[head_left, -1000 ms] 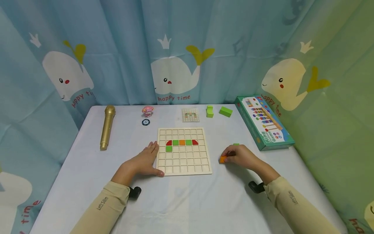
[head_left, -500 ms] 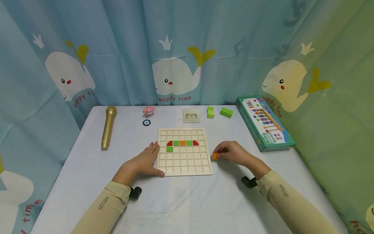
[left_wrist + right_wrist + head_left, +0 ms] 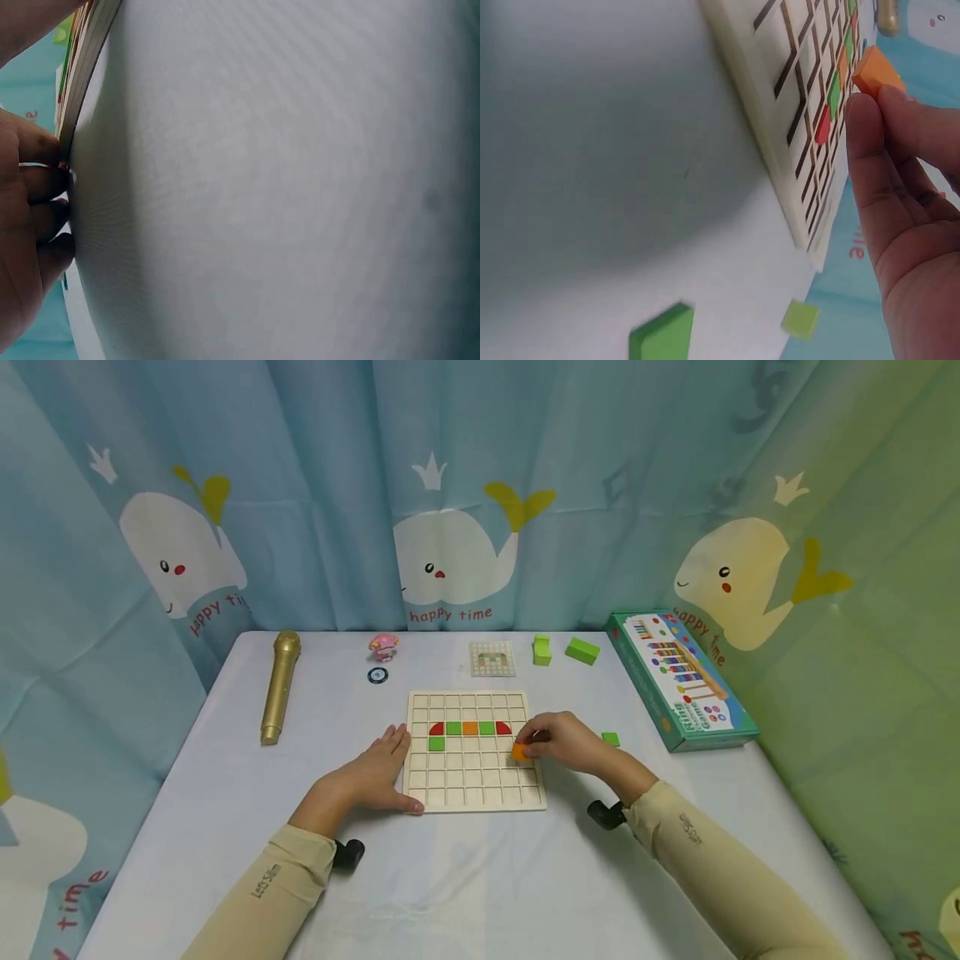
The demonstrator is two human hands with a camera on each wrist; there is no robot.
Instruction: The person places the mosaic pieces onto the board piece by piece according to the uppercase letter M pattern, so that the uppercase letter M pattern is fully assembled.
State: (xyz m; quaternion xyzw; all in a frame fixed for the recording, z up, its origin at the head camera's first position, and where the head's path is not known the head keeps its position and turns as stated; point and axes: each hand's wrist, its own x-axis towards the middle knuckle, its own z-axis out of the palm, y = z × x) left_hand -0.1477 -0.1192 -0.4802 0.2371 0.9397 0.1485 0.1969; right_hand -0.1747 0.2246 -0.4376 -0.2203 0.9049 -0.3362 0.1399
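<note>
A pale wooden grid board (image 3: pixel 474 777) lies mid-table. One row of its cells holds a red quarter-round tile (image 3: pixel 437 728) at the left end, green and orange square tiles (image 3: pixel 470 728) between, and a red quarter-round tile (image 3: pixel 503 728) at the right end. A green tile (image 3: pixel 437 744) sits just below that row at the left. My left hand (image 3: pixel 367 772) lies with fingers extended against the board's left edge, thumb at its lower corner. Between thumb and fingertips my right hand (image 3: pixel 566 742) pinches an orange square tile (image 3: pixel 877 71), held over the board's right side.
A green tile (image 3: pixel 611 739) lies right of my right hand. Along the back are a gold microphone (image 3: pixel 280 689), a pink figurine (image 3: pixel 384 647), a round dark disc (image 3: pixel 378 676), a pattern card (image 3: pixel 492 658), green blocks (image 3: pixel 582 650) and a green game box (image 3: pixel 682 681).
My right hand has carried the orange tile leftward from the table to above the board's right side, uncovering the green tile behind it. The left hand keeps its place at the board.
</note>
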